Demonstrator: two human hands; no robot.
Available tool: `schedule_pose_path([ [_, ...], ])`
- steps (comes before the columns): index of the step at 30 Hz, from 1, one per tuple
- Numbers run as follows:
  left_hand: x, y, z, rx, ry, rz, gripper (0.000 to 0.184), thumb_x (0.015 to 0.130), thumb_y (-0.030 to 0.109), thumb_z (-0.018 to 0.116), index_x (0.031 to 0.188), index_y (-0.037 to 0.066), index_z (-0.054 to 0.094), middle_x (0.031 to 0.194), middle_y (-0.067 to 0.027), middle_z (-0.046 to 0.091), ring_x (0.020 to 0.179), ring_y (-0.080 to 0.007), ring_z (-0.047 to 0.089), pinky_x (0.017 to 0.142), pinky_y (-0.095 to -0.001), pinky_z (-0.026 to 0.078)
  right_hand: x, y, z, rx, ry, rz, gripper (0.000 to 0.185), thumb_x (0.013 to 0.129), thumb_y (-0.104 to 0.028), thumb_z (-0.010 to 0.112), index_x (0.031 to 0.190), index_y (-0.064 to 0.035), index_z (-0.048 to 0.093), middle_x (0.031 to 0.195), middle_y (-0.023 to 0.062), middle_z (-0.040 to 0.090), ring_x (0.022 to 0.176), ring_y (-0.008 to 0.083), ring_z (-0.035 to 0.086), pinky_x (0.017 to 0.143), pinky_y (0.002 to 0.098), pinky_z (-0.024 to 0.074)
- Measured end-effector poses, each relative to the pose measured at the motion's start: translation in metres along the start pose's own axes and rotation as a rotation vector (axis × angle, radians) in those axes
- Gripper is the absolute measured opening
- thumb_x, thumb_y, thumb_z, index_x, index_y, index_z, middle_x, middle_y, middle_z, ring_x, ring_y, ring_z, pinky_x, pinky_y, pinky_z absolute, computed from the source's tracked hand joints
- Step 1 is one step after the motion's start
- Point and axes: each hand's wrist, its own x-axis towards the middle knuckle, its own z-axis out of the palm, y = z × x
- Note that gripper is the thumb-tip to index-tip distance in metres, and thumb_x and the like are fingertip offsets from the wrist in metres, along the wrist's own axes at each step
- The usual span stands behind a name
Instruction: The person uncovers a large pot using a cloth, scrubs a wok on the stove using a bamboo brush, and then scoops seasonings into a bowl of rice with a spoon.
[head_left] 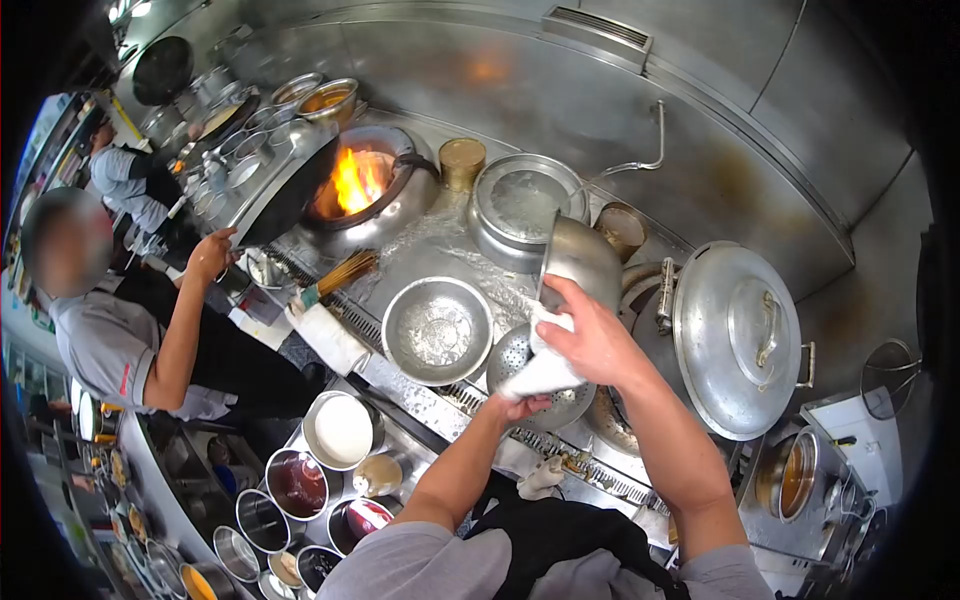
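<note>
My right hand (592, 345) is closed at the near edge of a tilted steel bowl (585, 265), with a white cloth (545, 368) bunched under its fingers. Lower down, my left hand (522, 406) has its fingers curled around the cloth's other end; the cloth hides part of them. Beneath both hands sits a perforated metal strainer (510, 352), partly covered by the cloth. To its left a wide metal basin (438, 330) rests on the wet steel counter. Behind the bowl stands a round pot of cloudy liquid (528, 200).
A co-worker (120, 330) at left holds a wok (290, 190) beside a flaming burner (355, 185). A large lidded pot (735, 340) stands close on my right. A bamboo brush (345, 272) lies on the counter; sauce containers (340, 430) line the lower left. A faucet (640, 164) extends from the back wall.
</note>
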Motion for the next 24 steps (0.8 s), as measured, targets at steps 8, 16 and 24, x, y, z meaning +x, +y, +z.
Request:
schedule_pose_path([
  [8,-0.050,-0.022,0.039,-0.157,0.189,0.364,0.032,0.088,0.003,0.053,0.119,0.009,0.049,0.091,-0.0022,0.063,0.066,-0.0118,0.060,0.055,-0.0271,0.053,-0.140,0.093,-0.010,0.529,-0.115,-0.038,0.074,0.085,-0.008,0.066,0.150,-0.0058,0.030,0.137,0.0137,0.052,0.128,0.0249,0.048,0.104,0.0404,0.0390],
  [16,-0.200,-0.102,0.034,0.216,0.399,0.583,0.040,0.084,0.000,0.053,0.122,0.007,0.044,0.079,-0.0049,0.058,0.047,-0.0093,0.047,0.036,-0.0232,0.033,-0.314,0.214,-0.030,0.888,-0.302,0.054,0.079,0.074,-0.032,0.075,0.139,0.0010,0.045,0.112,0.0087,0.063,0.102,0.0173,0.060,0.089,0.0322,0.0470],
  [24,-0.428,-0.293,0.082,0.288,0.974,0.904,0.044,0.081,0.006,0.061,0.122,0.005,0.045,0.087,-0.0049,0.058,0.062,-0.0122,0.053,0.050,-0.0263,0.043,-0.341,0.223,0.038,1.109,-0.652,0.019,0.070,0.076,-0.032,0.070,0.131,0.0063,0.050,0.100,0.0106,0.064,0.086,0.0167,0.063,0.077,0.0277,0.0509],
])
